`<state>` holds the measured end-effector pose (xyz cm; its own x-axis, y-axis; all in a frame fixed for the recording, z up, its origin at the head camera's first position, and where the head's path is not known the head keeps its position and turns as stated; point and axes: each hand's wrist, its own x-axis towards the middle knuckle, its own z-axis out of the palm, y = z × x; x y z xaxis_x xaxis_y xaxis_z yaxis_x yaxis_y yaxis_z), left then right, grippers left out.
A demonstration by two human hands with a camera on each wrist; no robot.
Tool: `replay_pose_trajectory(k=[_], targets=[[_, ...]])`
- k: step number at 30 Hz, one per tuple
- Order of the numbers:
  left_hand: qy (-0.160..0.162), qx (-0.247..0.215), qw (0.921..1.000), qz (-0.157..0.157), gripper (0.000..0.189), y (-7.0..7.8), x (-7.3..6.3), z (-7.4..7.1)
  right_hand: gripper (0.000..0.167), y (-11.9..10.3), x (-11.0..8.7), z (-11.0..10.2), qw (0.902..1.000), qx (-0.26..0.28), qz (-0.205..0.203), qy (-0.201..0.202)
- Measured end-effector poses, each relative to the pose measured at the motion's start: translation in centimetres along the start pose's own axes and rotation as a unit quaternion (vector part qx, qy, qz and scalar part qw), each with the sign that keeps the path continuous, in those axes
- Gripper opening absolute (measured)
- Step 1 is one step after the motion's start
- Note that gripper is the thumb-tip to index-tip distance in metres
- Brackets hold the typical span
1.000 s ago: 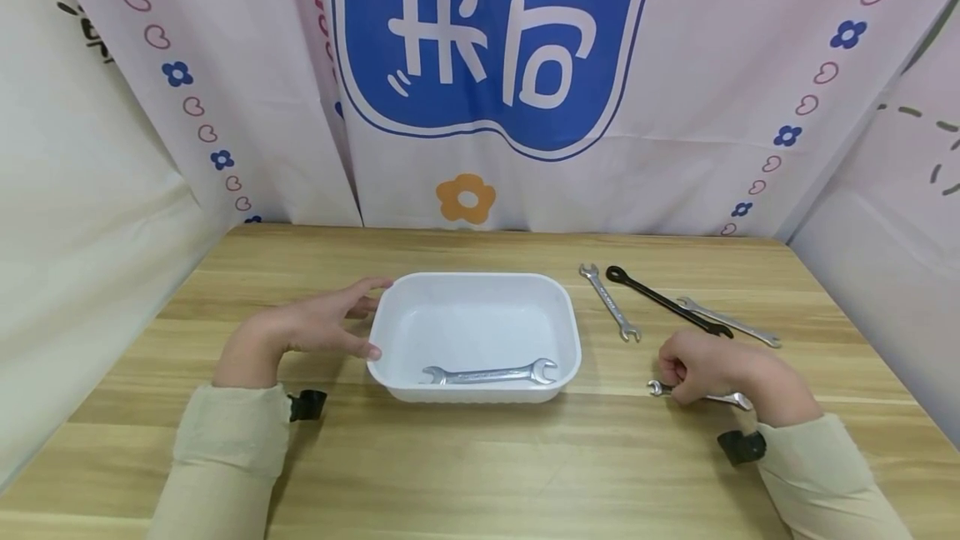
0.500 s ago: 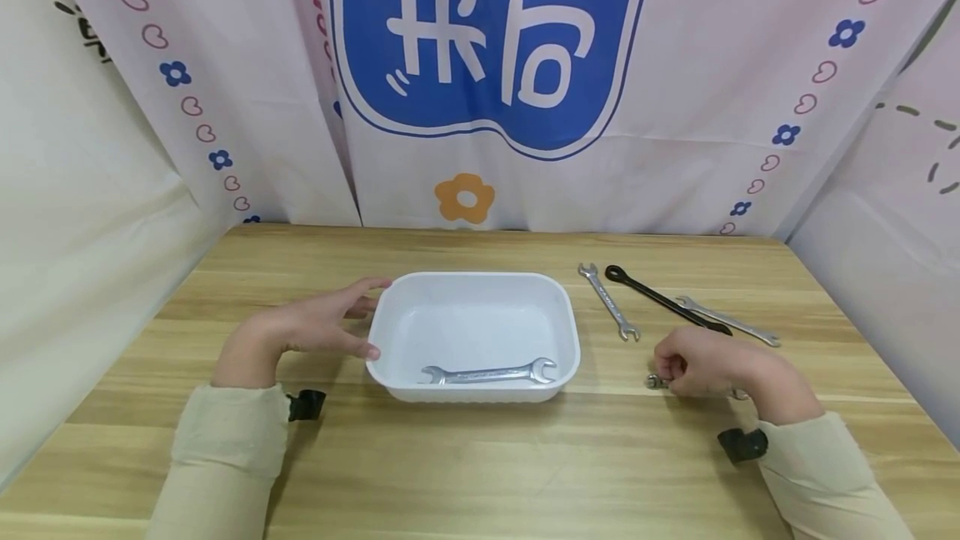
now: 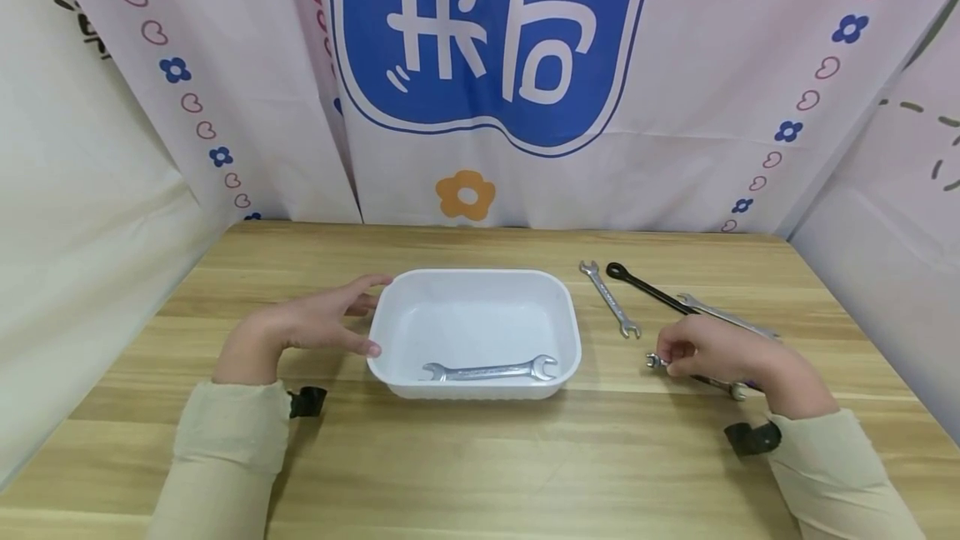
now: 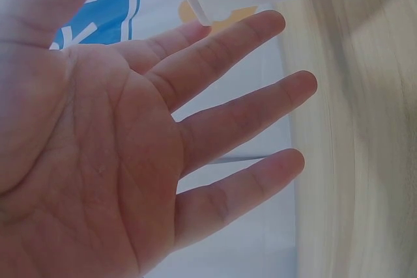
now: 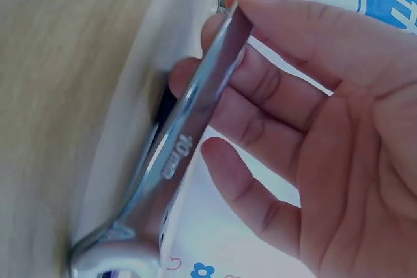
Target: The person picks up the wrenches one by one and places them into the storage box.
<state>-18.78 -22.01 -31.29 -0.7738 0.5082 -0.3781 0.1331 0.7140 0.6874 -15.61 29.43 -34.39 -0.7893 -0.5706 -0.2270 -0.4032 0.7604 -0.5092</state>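
My left hand [image 3: 311,319] is at the left end of a white plastic tub [image 3: 472,392], its thumb and a fingertip at the rim. The left wrist view shows that hand's fingers [image 4: 247,114] spread and nearly straight. A large silver open-end wrench [image 3: 491,372] lies inside the tub along its near wall. To the right of the tub, my right hand [image 3: 723,350] pinches a silver wrench between thumb and fingers. In the right wrist view this wrench [image 5: 176,154], marked 10 mm, slants below the palm; the fingertips cover its upper part.
Beyond my right hand lie a silver double open-end wrench [image 3: 609,300], a long black wrench [image 3: 648,286] and another silver wrench [image 3: 727,317]. My hand partly covers the last two. A printed cloth [image 3: 675,165] hangs behind the wooden table [image 3: 465,473].
My right hand has pinched the small silver wrench and raised it slightly from the table. My left hand and the tub have stayed where they were.
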Motion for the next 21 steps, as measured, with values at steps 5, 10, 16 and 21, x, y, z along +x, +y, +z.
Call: replay_pose_trajectory(k=[5, 10, 16, 21], targets=[[-0.002, -0.003, 1.0, 0.007, 0.106, 0.03, -0.06, -0.03, 0.012, 0.03, 0.02, -0.29, 0.9999, 0.015, 0.001, -0.002], [-0.002, -0.004, 0.9999, 0.01, 0.105, 0.03, -0.09, -0.03, 0.012, 0.18, 0.06, -0.49, 0.9998, 0.017, -0.013, 0.005], [-0.002, -0.003, 0.9999, 0.011, 0.106, -0.04, -0.05, -0.07, 0.006, 0.18, 0.08, -0.67, 0.9997, 0.011, -0.02, 0.013], [-0.003, -0.001, 1.0, 0.007, 0.106, -0.08, -0.02, -0.07, 0.004, -0.17, 0.07, -0.66, 0.9995, 0.015, -0.02, 0.019]])
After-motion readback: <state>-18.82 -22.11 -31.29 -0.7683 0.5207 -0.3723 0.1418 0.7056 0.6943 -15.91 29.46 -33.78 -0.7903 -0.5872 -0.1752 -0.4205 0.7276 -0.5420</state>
